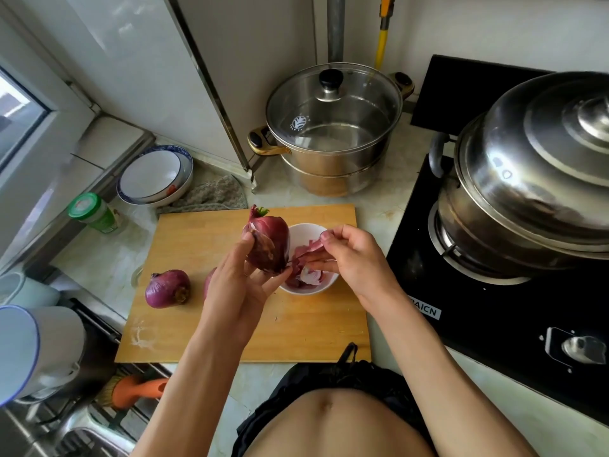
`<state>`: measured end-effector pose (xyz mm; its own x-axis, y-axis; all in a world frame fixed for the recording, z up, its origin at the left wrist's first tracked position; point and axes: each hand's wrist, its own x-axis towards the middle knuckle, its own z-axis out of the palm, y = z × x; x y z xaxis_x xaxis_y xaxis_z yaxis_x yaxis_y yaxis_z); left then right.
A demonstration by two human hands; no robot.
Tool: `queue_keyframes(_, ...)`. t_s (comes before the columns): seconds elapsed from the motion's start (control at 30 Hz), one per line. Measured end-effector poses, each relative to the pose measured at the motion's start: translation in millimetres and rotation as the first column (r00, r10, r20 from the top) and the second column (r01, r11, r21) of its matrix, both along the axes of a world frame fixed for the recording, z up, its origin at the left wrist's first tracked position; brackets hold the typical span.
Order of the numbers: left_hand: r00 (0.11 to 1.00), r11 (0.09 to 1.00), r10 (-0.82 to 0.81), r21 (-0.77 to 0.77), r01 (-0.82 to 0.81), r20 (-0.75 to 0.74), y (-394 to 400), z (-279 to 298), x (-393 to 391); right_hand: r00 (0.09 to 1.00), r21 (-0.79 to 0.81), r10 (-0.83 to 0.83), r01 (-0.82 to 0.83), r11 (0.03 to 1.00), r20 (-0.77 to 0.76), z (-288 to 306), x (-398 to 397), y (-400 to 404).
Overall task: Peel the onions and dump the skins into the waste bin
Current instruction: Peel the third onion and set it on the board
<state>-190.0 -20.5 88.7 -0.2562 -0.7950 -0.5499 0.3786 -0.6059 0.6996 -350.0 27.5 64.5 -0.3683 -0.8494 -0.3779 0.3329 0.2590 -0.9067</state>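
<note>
My left hand (239, 280) grips a red onion (268, 240) from below and holds it above the wooden cutting board (306, 328). My right hand (349, 255) pinches a strip of purple skin (311, 250) that still hangs from the onion's lower end. Under both hands stands a white bowl (324, 284) with several skin pieces in it. A second red onion (167, 288) lies on the board at the left. A third onion (208, 282) shows only as a sliver behind my left hand.
A lidded steel steamer pot (333, 133) stands behind the board. A big domed steel pot (534, 179) sits on the black gas hob (494, 311) at the right. Stacked bowls (155, 174), a green-capped jar (95, 212) and a grey cloth (211, 194) lie at the left. The sink (66, 433) is lower left.
</note>
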Motion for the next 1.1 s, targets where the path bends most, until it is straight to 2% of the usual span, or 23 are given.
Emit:
queue_keyframes(0.23,0.993,0.991,0.085,0.11,-0.076,-0.081,-6,6,1,0.998,-0.069,-0.027,0.024,0.997,-0.05,-3,3,-1)
queue_keyframes(0.37,0.984,0.988,0.122,0.106,-0.109,-0.132,-8,6,1,0.986,-0.09,-0.088,0.076,0.993,-0.143,-5,-5,-2)
queue_keyframes(0.43,0.988,0.993,0.094,0.084,-0.084,-0.126,-9,5,4,0.964,-0.056,-0.098,0.087,0.995,-0.247,-11,-7,-2)
queue_keyframes(0.53,0.99,0.997,0.004,0.076,0.007,-0.141,-7,4,7,0.847,0.018,-0.059,0.081,0.997,-0.528,-23,-7,-2)
queue_keyframes(0.6,0.989,0.993,-0.052,0.094,0.065,-0.139,-7,0,10,0.759,0.046,-0.016,0.06,0.997,-0.651,-24,-4,-2)
queue_keyframes(0.77,0.979,0.981,-0.178,0.053,0.184,-0.1,-5,-6,11,0.649,0.008,0.026,-0.03,1.0,-0.761,-22,0,-1)
queue_keyframes(0.97,0.977,0.977,-0.211,0.024,0.212,-0.039,-5,-6,10,0.696,-0.066,-0.064,0.025,0.998,-0.716,-19,3,-2)
queue_keyframes(1.03,0.979,0.979,-0.204,0.029,0.204,-0.008,-4,-6,10,0.771,-0.124,-0.095,0.021,0.992,-0.63,-13,6,-3)
queue_keyframes(1.1,0.978,0.978,-0.206,0.027,0.205,0.031,-4,-6,12,0.868,-0.145,-0.038,-0.04,0.989,-0.496,-7,9,-4)
